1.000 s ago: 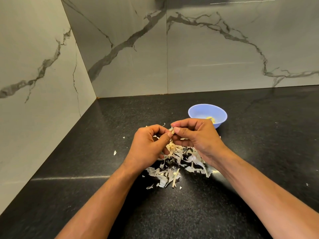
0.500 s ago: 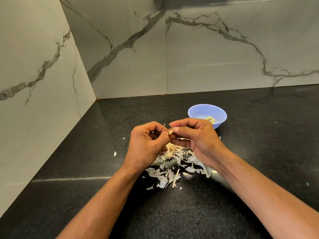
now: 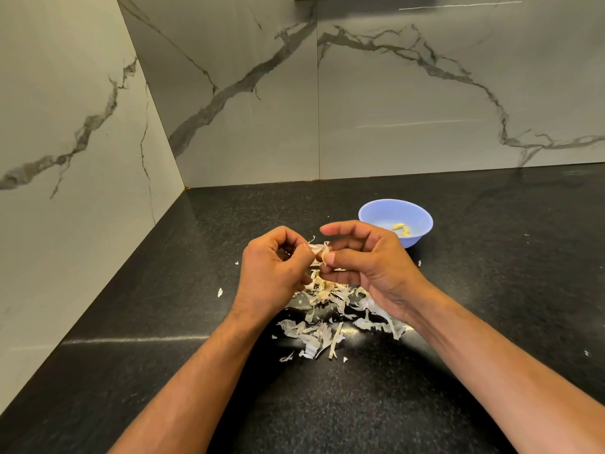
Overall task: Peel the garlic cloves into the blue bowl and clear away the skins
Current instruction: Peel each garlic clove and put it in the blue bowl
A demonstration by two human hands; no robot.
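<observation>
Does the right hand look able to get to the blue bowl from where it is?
Probably yes. The blue bowl sits just beyond the right hand with nothing between them, though that hand is pinching skin on the garlic clove.

A black speckled stone countertop [image 3: 458, 322] runs into a corner of grey-veined marble walls. On it, toward the back right, sits a small blue bowl [image 3: 370, 215] with a few peeled garlic cloves [image 3: 403, 229] inside. Nearer the front lies a loose pile of papery garlic skins [image 3: 327, 316], and stray flakes [image 3: 220, 291] are scattered just beside it on the dark surface.
</observation>
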